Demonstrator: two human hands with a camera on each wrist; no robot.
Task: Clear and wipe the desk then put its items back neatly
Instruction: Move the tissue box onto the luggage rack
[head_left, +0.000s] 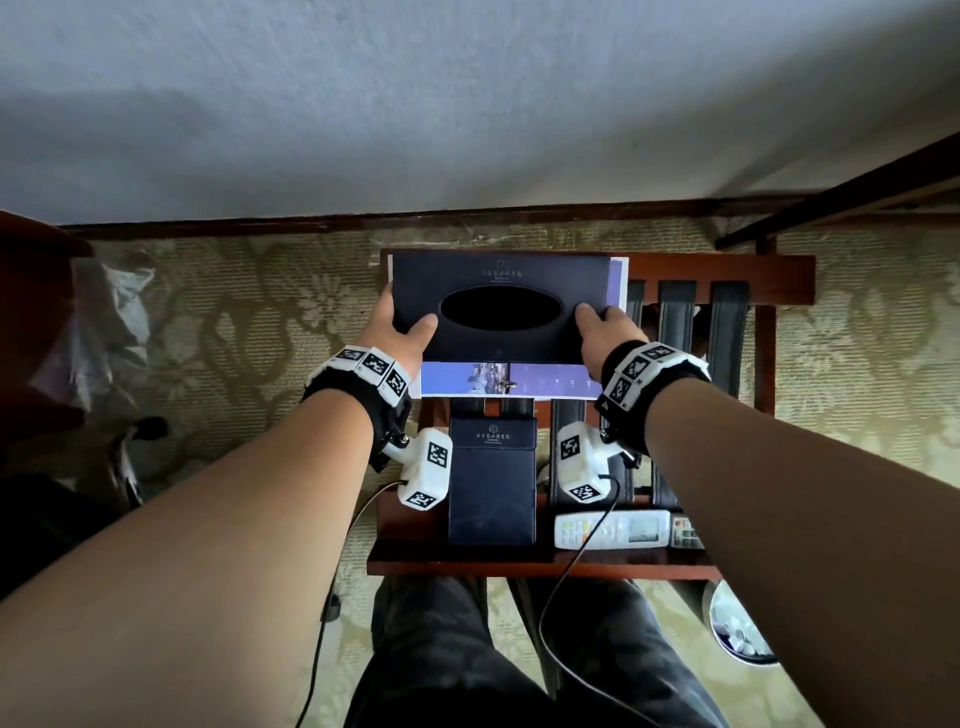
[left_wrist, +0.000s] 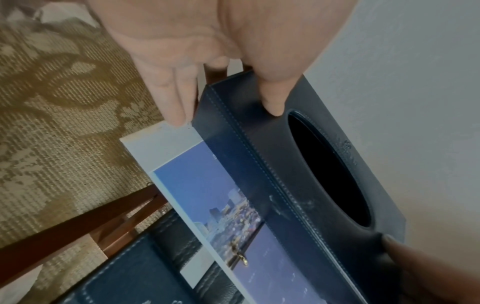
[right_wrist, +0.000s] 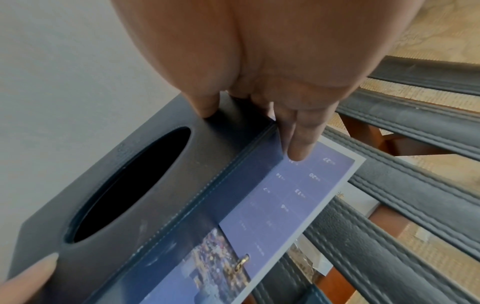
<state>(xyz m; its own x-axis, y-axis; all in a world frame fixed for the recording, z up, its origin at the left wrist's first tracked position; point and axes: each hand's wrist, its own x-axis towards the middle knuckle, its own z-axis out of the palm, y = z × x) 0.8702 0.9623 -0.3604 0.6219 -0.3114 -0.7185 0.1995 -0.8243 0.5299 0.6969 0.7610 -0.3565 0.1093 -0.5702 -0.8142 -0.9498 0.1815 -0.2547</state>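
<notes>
Between both hands (head_left: 400, 332) (head_left: 605, 332), stitched leather tissue box (head_left: 498, 291) (oval opening).

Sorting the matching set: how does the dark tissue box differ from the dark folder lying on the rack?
The tissue box is held at both ends by the left hand and right hand; the folder lies untouched on the rack. The tissue box has an oval top opening; the folder's face is closed. The tissue box sits on a calendar; the folder sits on straps. Both are navy with a pale logo.

Hotel room: luggage rack (head_left: 753, 270), patterned carpet (head_left: 260, 312)
</notes>
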